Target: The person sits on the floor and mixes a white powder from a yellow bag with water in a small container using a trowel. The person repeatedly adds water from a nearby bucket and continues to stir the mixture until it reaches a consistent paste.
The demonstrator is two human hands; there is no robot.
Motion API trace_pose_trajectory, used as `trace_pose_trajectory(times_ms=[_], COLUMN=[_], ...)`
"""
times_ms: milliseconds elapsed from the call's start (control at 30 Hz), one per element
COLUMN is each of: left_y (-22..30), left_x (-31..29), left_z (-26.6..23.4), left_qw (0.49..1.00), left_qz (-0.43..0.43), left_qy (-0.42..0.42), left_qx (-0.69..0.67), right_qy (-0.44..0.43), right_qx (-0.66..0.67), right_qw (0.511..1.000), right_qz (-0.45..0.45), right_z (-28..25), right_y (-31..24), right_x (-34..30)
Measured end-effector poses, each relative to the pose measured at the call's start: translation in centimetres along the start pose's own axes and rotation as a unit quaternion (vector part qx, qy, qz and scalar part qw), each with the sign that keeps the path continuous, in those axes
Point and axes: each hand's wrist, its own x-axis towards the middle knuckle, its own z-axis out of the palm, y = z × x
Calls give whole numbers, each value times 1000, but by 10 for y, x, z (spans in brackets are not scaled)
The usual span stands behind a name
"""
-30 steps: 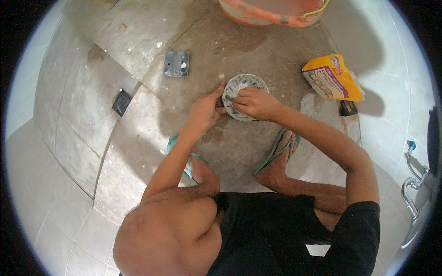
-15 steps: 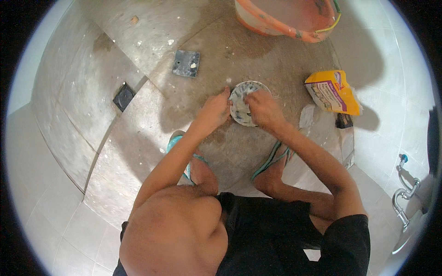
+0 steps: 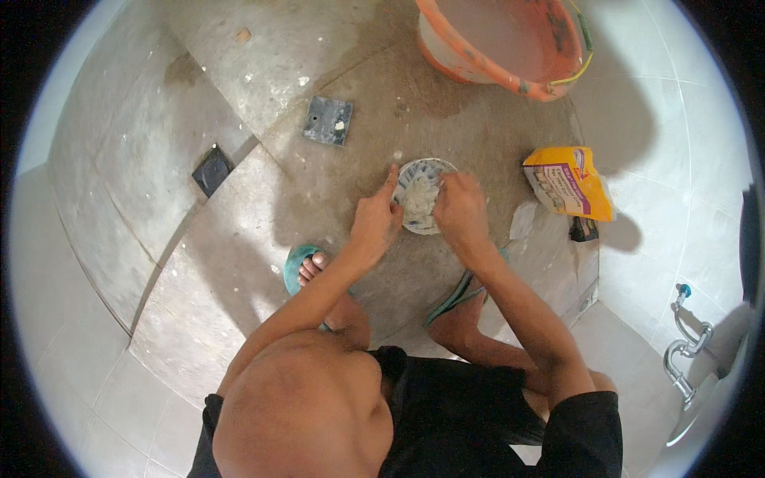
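A small round bowl [image 3: 408, 169] with a white rim and blue-grey streaks stands on the floor between my feet. Whitish, lumpy paste [image 3: 419, 199] lies inside it. My left hand [image 3: 376, 225] is at the bowl's left side, its index finger along the rim and its thumb against the edge, holding it. Over the right part of the bowl, my right hand [image 3: 462, 211] is closed, fingers bunched and slightly blurred. Whatever those fingers hold, if anything, is hidden.
An orange bucket [image 3: 434, 60] of cloudy water stands beyond the bowl. To the right, a yellow bag [image 3: 578, 183] leans by the tiled wall. A dark square plate [image 3: 327, 121] and a black floor drain [image 3: 213, 170] are left. Chrome pipework [image 3: 681, 350] is at far right.
My right hand has shifted from the bowl's middle toward its right side, uncovering more paste. The whole view has tilted slightly, so floor things sit lower. My left hand stays at the rim.
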Motion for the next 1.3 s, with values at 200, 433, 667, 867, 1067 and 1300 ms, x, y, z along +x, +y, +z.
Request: trace_pose_trajectory(times_ms=[200,433,667,867,1067,1300], left_y=[-12,-14,-16,-6,-8,-12], left_x=[6,8,9,5,13,73], left_z=[2,-1,-1,-4,-9,-24], left_qw=[997,996,980,999,991,926], left_qz=[62,64,182,12,72,244], left_qy=[9,-9,56,-40,-46,-168], left_qx=[37,65,60,27,107,233], right_qy=[-144,-82,-28,-11,-38,-136], right_qx=[75,29,4,-10,94,42], right_qw=[972,986,997,1000,986,967], right_qz=[-168,-140,-68,-2,-133,-214], right_z=[-3,9,11,10,7,-8], right_y=[7,-2,1,6,5,28], right_x=[8,1,-3,1,1,0])
